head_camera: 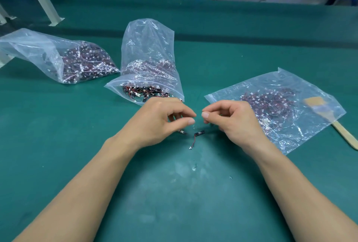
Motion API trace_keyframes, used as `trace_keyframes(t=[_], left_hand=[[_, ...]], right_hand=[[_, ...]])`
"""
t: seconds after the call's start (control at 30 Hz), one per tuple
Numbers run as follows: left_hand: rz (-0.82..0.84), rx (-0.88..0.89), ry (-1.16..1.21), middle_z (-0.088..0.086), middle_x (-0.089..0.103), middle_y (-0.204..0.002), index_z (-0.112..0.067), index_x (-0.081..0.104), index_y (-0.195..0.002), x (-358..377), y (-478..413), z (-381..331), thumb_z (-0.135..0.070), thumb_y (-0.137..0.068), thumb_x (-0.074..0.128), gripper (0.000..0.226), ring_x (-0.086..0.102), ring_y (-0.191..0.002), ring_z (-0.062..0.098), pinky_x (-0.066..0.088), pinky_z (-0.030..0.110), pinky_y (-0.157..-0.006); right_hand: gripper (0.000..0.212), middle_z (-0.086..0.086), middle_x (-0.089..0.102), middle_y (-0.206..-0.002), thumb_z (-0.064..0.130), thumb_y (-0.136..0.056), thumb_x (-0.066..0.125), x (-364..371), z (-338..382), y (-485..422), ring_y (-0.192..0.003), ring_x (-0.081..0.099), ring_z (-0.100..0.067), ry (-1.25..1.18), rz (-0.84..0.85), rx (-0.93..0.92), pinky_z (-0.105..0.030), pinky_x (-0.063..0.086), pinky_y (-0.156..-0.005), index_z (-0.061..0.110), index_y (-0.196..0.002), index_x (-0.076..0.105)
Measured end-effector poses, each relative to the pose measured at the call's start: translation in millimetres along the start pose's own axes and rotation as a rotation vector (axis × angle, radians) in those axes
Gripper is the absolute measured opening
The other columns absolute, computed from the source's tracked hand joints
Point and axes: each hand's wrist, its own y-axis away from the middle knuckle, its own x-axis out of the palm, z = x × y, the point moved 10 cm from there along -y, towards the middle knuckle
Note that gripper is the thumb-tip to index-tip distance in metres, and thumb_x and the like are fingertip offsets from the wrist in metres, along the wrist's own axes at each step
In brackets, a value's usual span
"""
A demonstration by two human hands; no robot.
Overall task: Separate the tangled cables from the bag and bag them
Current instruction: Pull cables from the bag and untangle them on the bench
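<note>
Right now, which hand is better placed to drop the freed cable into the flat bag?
Right, most likely. The right hand is beside the flat bag, whose edge lies next to it. The left hand sits by the open zip bag. The loose cable lies between both.

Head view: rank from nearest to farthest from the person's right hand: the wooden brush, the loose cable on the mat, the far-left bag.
From the right hand:
1. Loose cable, just beside it, toward the left hand.
2. Wooden brush, off to the right.
3. Far-left bag, across the mat.
</note>
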Motion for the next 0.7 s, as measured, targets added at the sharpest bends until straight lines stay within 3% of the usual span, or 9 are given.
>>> trace_keyframes(t=[0.1,0.23,0.37,0.5,0.7], left_hand=[[-0.011,-0.064,-0.092,-0.014,0.062,-0.075,-0.018,0.078,-0.091,-7.1,1.0,16.3,-0.018,-0.087,0.078,0.004,0.056,-0.07,0.007,0.039,0.011,-0.067],[0.126,-0.114,-0.174,-0.017,0.065,-0.082,-0.027,0.076,-0.093,6.6,4.3,31.6,-0.03,-0.087,0.078,0.007,0.052,-0.082,0.011,0.045,0.029,-0.076],[0.279,-0.122,-0.238,-0.021,0.062,-0.082,-0.035,0.076,-0.094,23.7,6.3,36.8,-0.04,-0.086,0.076,0.01,0.044,-0.087,0.005,0.041,0.025,-0.08],[0.304,-0.066,-0.245,-0.019,0.061,-0.085,-0.034,0.078,-0.095,27.7,5.0,30.3,-0.028,-0.09,0.074,0.009,0.043,-0.086,0.006,0.035,0.017,-0.079],[0.268,-0.02,-0.234,-0.011,0.07,-0.101,-0.025,0.079,-0.101,28.0,4.1,20.9,-0.008,-0.093,0.068,0.021,0.052,-0.094,0.018,0.046,0.034,-0.087]], right_hand=[[0.014,-0.001,0.073,-0.067,0.015,-0.089,0.076,-9.9,-8.5,-0.3,-0.046,0.039,-0.01,0.001,0.004,0.073,-0.016,0.033,-0.046,0.019,-0.076,0.077],[0.013,-0.008,0.072,-0.069,0.012,-0.091,0.073,-17.4,-13.9,0.2,-0.042,0.034,-0.012,-0.114,0.018,0.146,-0.015,0.03,-0.042,0.013,-0.078,0.075],[0.011,-0.006,0.074,-0.07,0.01,-0.094,0.069,-11.5,-12.8,0.5,-0.045,0.037,-0.014,-0.003,0.087,0.138,-0.018,0.033,-0.045,0.006,-0.084,0.073],[0.012,-0.003,0.073,-0.069,0.011,-0.095,0.067,-7.7,-15.7,1.1,-0.047,0.037,-0.015,0.054,0.082,0.155,-0.023,0.034,-0.046,0.01,-0.084,0.072],[0.013,-0.001,0.074,-0.068,0.013,-0.094,0.068,-10.1,-18.2,0.1,-0.048,0.043,-0.012,0.082,0.05,0.145,-0.017,0.038,-0.048,0.013,-0.082,0.072]])
